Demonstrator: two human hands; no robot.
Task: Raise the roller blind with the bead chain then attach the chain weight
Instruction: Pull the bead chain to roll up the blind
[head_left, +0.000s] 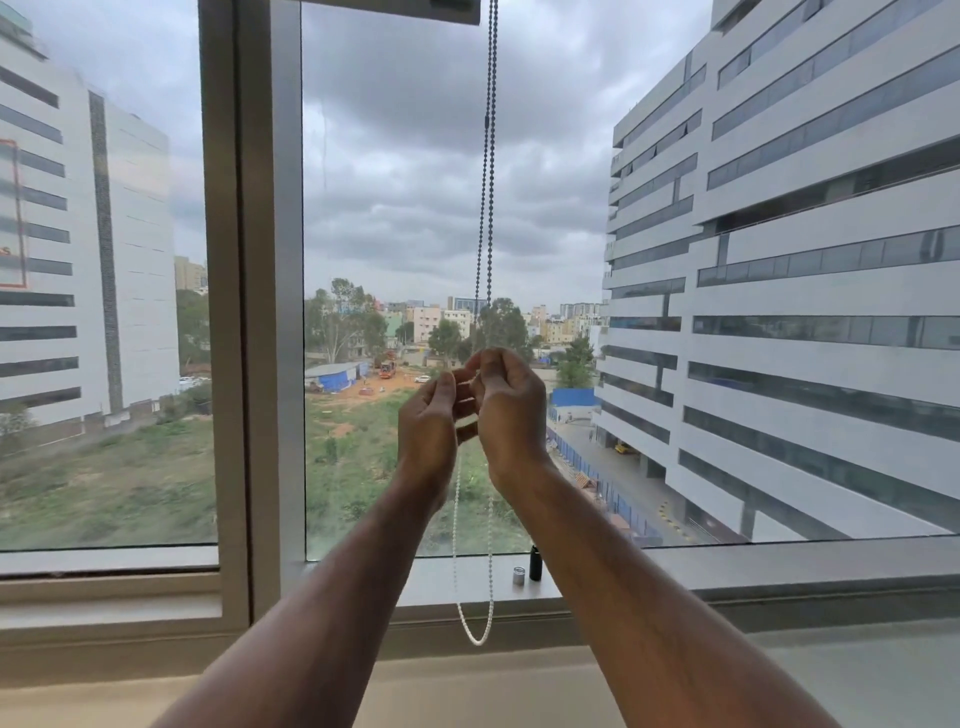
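- On the far left, through the glass, a pale building (78, 249) carries a red outlined sign; only a scrap of a letter shows at the picture's edge, too little to read.
- The window frame (249, 312) stands upright between the panes, and the blind's bottom bar (395, 10) sits at the very top of the view, so the blind looks already raised.
- The left hand (428, 415) is raised in front of the glass, fingers curled and pressed toward the thumb, apparently pinching the bead chain (488, 182); the exact contact is hidden behind the fingers.
- The chain hangs as two strands from the top down into the hands, then drops below them as a white loop (475, 636) that ends in front of the sill. Holding it mid-length likely keeps it steady and slack for fitting the weight.
- The right hand (506, 405) touches the left, fingers closed on the chain near its upper end.
- On the sill (779, 566), just right of the loop, stand a small silver cylinder (518, 576) and a black cylinder (535, 564), close together, probably the weight's parts, kept within reach. No label is legible on them.
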